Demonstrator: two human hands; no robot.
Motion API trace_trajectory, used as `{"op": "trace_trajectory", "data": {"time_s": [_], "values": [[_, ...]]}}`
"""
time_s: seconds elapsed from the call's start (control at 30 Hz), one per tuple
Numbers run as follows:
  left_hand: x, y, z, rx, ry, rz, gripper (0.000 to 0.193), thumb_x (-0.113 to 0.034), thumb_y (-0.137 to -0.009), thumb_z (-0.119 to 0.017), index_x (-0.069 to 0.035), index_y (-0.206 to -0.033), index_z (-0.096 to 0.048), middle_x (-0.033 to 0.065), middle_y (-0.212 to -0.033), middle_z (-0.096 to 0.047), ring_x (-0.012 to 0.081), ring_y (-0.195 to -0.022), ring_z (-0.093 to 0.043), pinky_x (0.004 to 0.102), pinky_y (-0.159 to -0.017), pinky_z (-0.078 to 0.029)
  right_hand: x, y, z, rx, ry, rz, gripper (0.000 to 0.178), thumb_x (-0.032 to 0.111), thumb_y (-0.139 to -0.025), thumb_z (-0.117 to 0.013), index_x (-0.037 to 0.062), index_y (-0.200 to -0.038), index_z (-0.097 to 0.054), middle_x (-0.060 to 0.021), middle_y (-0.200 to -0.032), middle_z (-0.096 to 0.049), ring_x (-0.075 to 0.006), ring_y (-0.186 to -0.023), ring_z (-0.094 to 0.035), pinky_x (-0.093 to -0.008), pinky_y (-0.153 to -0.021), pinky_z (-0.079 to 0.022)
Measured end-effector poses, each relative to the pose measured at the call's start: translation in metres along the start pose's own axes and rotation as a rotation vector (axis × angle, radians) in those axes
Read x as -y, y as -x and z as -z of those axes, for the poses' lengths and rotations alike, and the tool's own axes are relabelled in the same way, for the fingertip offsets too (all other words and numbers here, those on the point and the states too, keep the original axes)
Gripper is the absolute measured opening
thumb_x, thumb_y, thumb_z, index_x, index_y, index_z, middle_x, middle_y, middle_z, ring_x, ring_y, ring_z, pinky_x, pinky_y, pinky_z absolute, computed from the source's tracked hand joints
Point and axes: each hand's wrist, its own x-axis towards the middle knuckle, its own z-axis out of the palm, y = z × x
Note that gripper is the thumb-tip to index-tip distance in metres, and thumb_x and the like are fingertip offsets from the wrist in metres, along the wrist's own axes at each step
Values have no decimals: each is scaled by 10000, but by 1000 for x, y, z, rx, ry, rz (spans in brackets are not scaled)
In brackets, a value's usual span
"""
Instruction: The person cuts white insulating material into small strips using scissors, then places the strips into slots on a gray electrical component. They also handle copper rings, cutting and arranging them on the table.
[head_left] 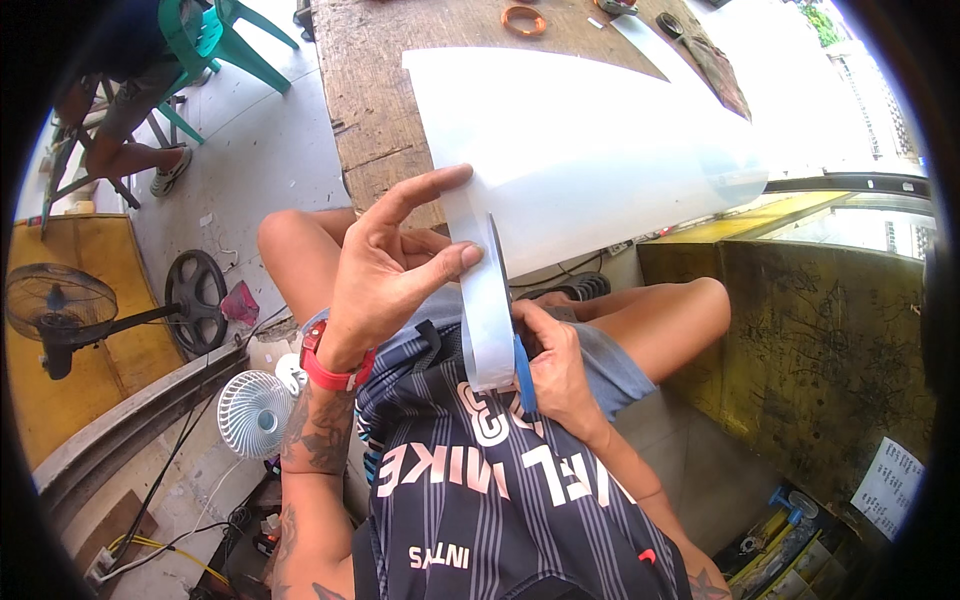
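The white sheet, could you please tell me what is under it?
The white sheet lies over the table, seen along its left edge; a shoe shows past its near edge. Anything else it covers is hidden.

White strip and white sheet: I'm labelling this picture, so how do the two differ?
The white strip is narrow; the white sheet is far broader. The strip hangs down in a curve, in the left hand's grip; the sheet spreads out, partly over the wooden table. Both look thin, whitish and smooth.
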Motion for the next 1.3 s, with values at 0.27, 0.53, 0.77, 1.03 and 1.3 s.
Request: {"op": "trace_trajectory", "data": {"time_s": [0.27,0.53,0.77,1.03,1.3], "values": [[1,10,-4,4,-36,4,673,-32,-889,-828,38,-1486,-525,191,-1449,-626,201,-963,-770,291,-824,-645,0,-5,-1,-31,31,29,387,161,-826,-817,-29,-1128,-667,-89,-829,-683,-104,-690,-607,-289,-625,-496],[-6,-3,5,-36,-65,-74,693,-46,-886,-838,32,-1497,-518,207,-1487,-573,221,-1042,-746,339,-855,-652,1,2,3,14,17,-16,382,138,-816,-816,-30,-1124,-665,-94,-815,-676,-107,-682,-606,-287,-626,-499],[-8,-3,11,0,-17,-7,687,-9,-899,-812,36,-1508,-499,195,-1498,-573,228,-1020,-757,336,-853,-661,-3,1,0,2,46,4,354,105,-829,-766,-34,-1141,-671,-104,-822,-687,-124,-699,-638,-290,-641,-514],[-4,4,7,0,3,-1,679,1,-894,-814,37,-1498,-505,196,-1528,-551,234,-1015,-762,327,-856,-662,-1,-5,-3,8,7,-15,358,99,-839,-751,-33,-1161,-667,-110,-837,-704,-122,-714,-661,-287,-650,-526],[-5,18,1,12,16,87,688,2,-892,-811,39,-1505,-501,184,-1511,-572,198,-999,-760,300,-837,-648,1,-2,-4,12,28,31,386,157,-853,-815,-27,-1159,-669,-60,-793,-678,-82,-684,-629,-265,-624,-510]]}}
